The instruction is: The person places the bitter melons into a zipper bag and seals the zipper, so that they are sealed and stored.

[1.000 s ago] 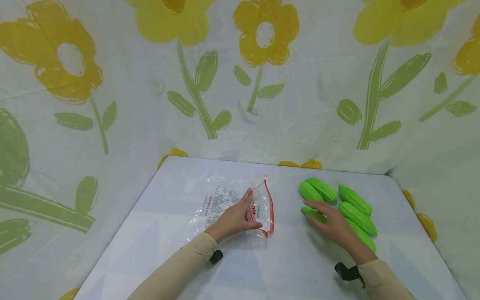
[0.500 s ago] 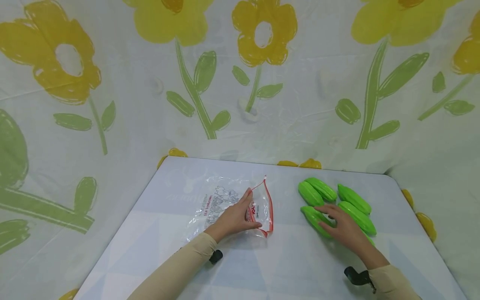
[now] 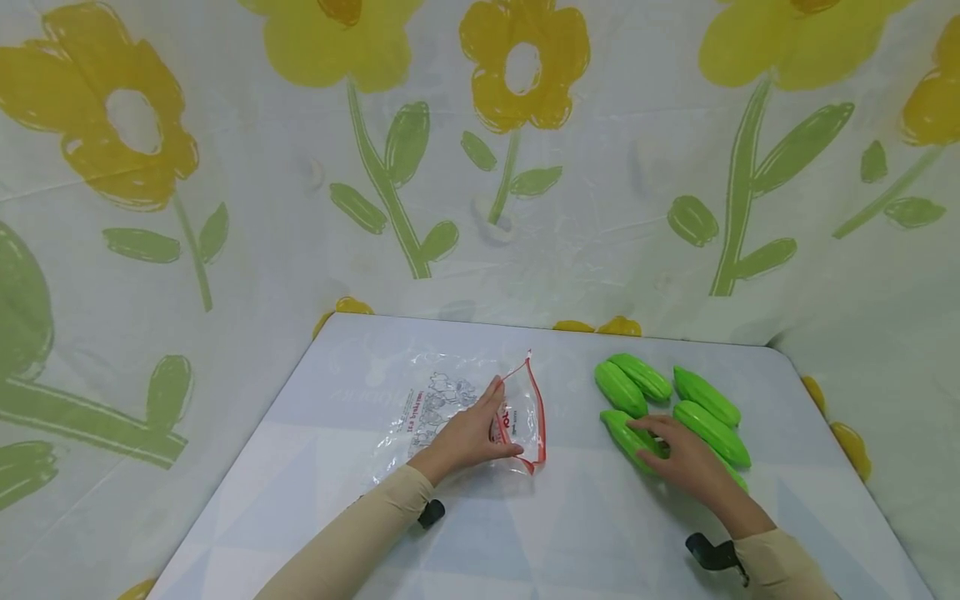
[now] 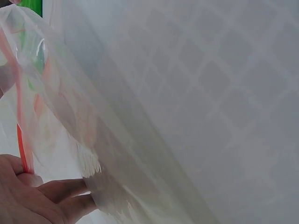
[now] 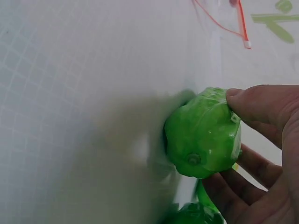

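Over the table (image 3: 480, 550), splayed left fingers (image 3: 492, 398) touch a plastic bag (image 3: 442, 408), right fingers (image 5: 227, 192) clamping a glossy, lobed vegetable (image 5: 201, 137).

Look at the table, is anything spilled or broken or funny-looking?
Nothing stands out. I see no spill, and the green vegetables look whole, though some are partly hidden. The clear bag just gapes open at the left hand.

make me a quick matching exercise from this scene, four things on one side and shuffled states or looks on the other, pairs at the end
1. left hand
2. plastic bag
3. right hand
4. backdrop

A. gripping a green item
B. whitish, printed with yellow flowers
C. touching the plastic bag
D. clear and red-edged

Pairs: 1-C, 2-D, 3-A, 4-B
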A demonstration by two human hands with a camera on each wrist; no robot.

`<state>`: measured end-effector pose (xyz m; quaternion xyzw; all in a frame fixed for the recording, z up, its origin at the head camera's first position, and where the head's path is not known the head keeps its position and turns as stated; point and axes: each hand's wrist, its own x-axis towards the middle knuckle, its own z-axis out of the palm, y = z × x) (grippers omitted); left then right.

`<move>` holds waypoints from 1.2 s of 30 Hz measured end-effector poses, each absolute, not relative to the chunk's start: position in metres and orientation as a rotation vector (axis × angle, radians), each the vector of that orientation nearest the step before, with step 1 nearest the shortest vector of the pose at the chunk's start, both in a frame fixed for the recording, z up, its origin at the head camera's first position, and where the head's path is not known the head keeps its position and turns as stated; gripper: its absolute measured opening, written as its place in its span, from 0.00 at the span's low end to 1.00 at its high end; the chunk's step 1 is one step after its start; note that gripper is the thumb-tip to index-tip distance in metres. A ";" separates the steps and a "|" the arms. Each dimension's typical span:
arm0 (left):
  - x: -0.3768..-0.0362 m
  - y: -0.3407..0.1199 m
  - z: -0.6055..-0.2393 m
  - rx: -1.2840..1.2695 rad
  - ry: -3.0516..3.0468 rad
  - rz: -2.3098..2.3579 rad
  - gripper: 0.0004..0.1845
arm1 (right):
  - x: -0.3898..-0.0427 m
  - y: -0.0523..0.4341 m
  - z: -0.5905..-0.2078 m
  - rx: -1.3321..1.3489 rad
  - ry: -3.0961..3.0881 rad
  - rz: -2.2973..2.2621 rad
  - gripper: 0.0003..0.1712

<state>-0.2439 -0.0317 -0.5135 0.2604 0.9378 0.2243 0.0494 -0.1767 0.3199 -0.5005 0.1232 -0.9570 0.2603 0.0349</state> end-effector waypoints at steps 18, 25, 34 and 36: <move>-0.243 -0.032 -0.513 0.783 2.840 0.693 0.59 | -0.189 0.286 -0.508 0.349 -2.863 0.928 0.28; -0.244 -0.032 -0.514 0.788 2.847 0.682 0.60 | -0.196 0.271 -0.513 0.280 -2.856 0.988 0.30; -0.245 -0.032 -0.515 0.781 2.842 0.677 0.60 | -0.200 0.262 -0.517 0.181 -2.878 1.046 0.33; -0.245 -0.032 -0.515 0.784 2.842 0.672 0.60 | -0.199 0.263 -0.516 0.158 -2.907 1.053 0.34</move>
